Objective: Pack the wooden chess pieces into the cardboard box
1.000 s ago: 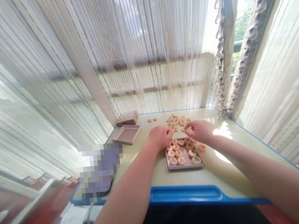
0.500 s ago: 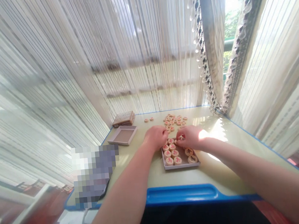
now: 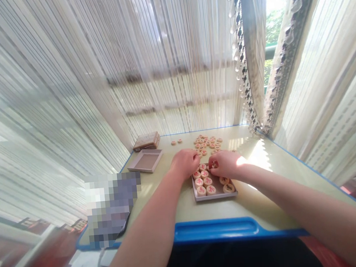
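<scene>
A shallow open box (image 3: 216, 196) stands on the table, holding round wooden Chinese chess pieces. Red-marked pieces (image 3: 207, 181) fill two columns on its left side, and black-marked ones (image 3: 228, 188) line its right side. My left hand (image 3: 185, 163) is closed at the box's back left corner, its fingers curled down; whatever they hold is hidden. Over the back part of the box, my right hand (image 3: 226, 163) pinches thumb against forefinger on a Chinese chess piece, mostly covered by the fingers. Behind both hands lies a loose cluster of pieces (image 3: 209, 142).
Two pieces (image 3: 176, 142) lie apart at the back. To the left are an empty box lid (image 3: 146, 161), a brown stacked case (image 3: 146, 141) and a pixelated dark flat object (image 3: 116, 207). A blue tray groove (image 3: 217, 230) runs along the table's front edge; curtains (image 3: 172, 67) hang behind.
My right hand has shifted very slightly left over the box. My left hand stays at the corner, and the pieces in the box look the same.
</scene>
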The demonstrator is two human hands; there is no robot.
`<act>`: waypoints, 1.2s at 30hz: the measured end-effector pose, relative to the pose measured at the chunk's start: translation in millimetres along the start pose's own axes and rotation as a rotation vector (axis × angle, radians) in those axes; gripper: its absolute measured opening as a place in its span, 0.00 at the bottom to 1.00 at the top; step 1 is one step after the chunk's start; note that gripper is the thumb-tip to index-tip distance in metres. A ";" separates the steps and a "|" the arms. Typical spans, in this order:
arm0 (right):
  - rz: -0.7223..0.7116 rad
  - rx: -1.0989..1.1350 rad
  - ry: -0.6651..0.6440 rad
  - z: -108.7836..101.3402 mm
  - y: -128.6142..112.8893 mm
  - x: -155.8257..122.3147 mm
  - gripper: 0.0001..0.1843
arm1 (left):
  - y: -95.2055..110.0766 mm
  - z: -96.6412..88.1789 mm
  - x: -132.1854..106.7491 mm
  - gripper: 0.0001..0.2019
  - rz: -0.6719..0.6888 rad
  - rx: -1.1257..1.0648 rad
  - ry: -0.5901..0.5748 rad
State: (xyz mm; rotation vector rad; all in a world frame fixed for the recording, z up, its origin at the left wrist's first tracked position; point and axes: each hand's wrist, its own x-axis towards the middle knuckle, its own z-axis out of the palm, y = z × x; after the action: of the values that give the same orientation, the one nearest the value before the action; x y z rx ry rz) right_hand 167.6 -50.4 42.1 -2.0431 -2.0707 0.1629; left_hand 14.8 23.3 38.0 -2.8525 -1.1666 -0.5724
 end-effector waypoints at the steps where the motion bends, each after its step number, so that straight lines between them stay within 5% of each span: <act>1: -0.003 0.009 0.003 -0.3 0.5 0.1 0.09 | 0.1 0.1 -0.2 0.15 -0.003 -0.006 0.001; 8: -0.064 0.142 0.217 -2.7 14.7 4.2 0.12 | -1.6 -0.7 0.7 0.15 -0.013 -0.008 0.035; 15: 0.018 0.180 0.467 8.9 38.5 16.1 0.15 | -14.0 4.5 3.4 0.17 -0.190 -0.114 0.077; 25: 0.156 0.145 0.318 12.7 67.8 23.9 0.16 | -27.4 12.5 8.6 0.22 -0.465 -0.591 0.133; 32: 0.145 0.145 0.356 19.1 86.3 34.6 0.16 | -38.6 9.9 8.5 0.22 -0.492 -0.547 0.224; 36: 0.123 0.120 0.349 23.7 93.5 39.8 0.17 | -41.2 8.8 10.0 0.20 -0.517 -0.409 0.098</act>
State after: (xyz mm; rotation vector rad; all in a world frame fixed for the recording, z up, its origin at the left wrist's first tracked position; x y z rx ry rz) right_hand 252.6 -6.6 0.3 -1.9643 -1.6881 -0.0465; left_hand -3.7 61.1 27.8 -2.7568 -1.9862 -1.0620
